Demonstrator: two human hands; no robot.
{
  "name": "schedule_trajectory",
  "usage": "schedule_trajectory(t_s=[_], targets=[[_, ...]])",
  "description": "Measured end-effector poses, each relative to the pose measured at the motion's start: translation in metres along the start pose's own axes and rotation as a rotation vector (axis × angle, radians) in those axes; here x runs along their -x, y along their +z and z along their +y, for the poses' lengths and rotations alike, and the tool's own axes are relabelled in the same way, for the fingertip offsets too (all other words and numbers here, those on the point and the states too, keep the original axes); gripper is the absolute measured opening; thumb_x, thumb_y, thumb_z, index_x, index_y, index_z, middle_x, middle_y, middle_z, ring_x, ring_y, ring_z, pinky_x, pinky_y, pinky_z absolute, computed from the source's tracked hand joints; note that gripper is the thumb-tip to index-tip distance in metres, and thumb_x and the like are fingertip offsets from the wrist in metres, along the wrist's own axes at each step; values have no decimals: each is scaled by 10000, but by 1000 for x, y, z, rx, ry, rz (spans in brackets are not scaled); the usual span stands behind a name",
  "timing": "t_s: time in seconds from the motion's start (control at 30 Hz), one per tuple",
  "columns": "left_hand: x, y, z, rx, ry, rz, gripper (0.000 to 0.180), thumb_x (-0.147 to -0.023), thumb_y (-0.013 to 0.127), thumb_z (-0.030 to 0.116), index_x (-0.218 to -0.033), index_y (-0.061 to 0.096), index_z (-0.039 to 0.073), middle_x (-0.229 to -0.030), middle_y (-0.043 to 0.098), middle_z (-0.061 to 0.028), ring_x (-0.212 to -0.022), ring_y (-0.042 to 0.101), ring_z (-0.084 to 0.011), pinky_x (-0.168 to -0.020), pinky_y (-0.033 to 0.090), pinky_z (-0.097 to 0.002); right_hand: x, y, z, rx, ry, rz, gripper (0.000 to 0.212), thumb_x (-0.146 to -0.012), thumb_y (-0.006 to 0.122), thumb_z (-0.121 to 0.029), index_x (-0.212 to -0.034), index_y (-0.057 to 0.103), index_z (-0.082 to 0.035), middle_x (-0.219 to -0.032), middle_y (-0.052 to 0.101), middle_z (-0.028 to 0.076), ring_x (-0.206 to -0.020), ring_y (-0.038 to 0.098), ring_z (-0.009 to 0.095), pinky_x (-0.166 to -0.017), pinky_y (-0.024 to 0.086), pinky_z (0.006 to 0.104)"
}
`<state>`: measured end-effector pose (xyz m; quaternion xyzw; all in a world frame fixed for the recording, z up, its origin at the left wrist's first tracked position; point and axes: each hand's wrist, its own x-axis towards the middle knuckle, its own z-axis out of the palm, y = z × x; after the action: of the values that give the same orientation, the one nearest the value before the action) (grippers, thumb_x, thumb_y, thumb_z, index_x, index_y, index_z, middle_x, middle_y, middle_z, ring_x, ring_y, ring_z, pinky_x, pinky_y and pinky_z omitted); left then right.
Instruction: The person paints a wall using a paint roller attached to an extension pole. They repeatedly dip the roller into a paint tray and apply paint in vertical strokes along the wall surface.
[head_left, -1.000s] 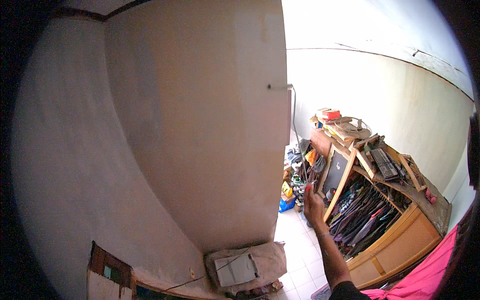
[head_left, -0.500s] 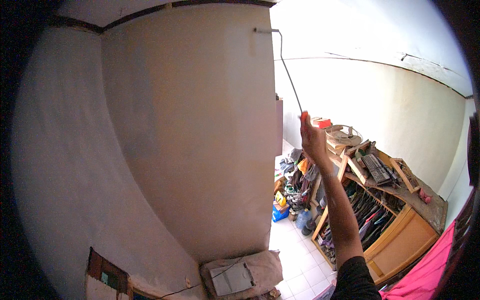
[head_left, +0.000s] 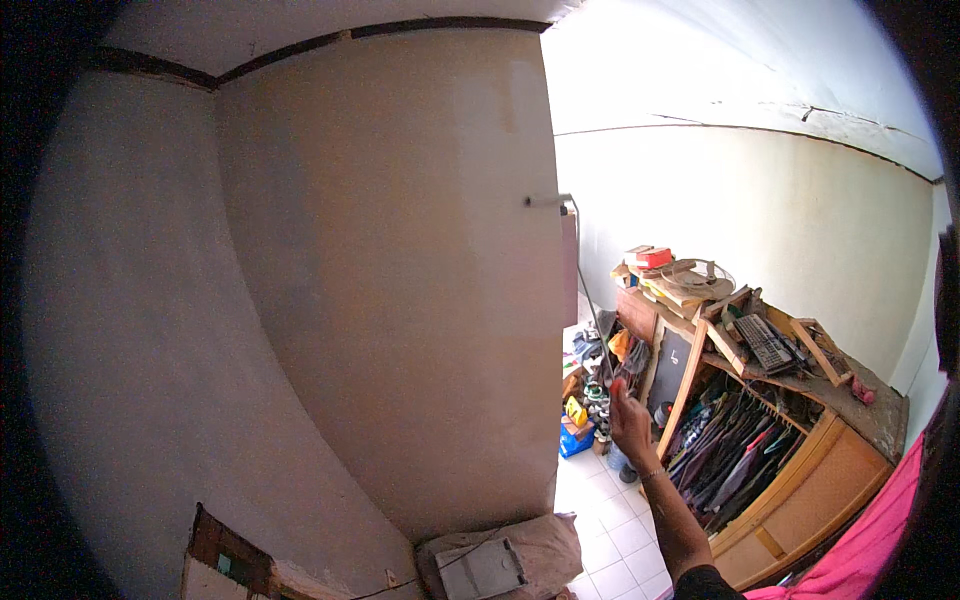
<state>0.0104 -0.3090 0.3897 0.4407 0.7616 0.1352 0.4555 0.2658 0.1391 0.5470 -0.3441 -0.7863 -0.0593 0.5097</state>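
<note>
My right hand (head_left: 630, 424) is closed round the red handle of a paint roller (head_left: 546, 201), with the arm reaching up from the lower right. From the hand its thin bent metal rod rises to the small roller head, which is against or close to the right edge of the wall (head_left: 400, 280). Slight blur leaves contact uncertain. A lighter strip of wall shows above the roller head. My left hand is not in view.
An open wooden wardrobe (head_left: 815, 500) with hanging clothes stands at right, topped by a keyboard (head_left: 763, 343), a fan grille (head_left: 697, 279) and wood pieces. A covered heap (head_left: 550, 545) sits at the wall's foot. Clutter and a blue bag (head_left: 575, 440) lie beyond the wall's edge.
My right hand has come down, drawing the roller head from near the top of the wall to about a third of the way down. The view has shifted slightly.
</note>
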Motion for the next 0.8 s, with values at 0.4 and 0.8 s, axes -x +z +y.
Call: schedule_trajectory(t_s=[0.4,0.8], targets=[[6,-10,9,3,-15,13,583,-971,536,452,-1426,475,93,-1457,452,-184,-1311,469,-351,-1064,393,-467,-284,-67,-29,-100,-74,135,418,-986,430,-123,-1391,347,-60,-920,669,289,-818,671,467,-662,522,565],[9,-10,17,12,13,24,609,-955,545,486,-1405,494,79,-1444,464,-198,-1323,455,-361,-1077,375,-463,-279,-71,-32,46,-209,187,453,-956,418,-72,-1391,314,2,-804,674,246,-777,663,476,-651,531,548]])
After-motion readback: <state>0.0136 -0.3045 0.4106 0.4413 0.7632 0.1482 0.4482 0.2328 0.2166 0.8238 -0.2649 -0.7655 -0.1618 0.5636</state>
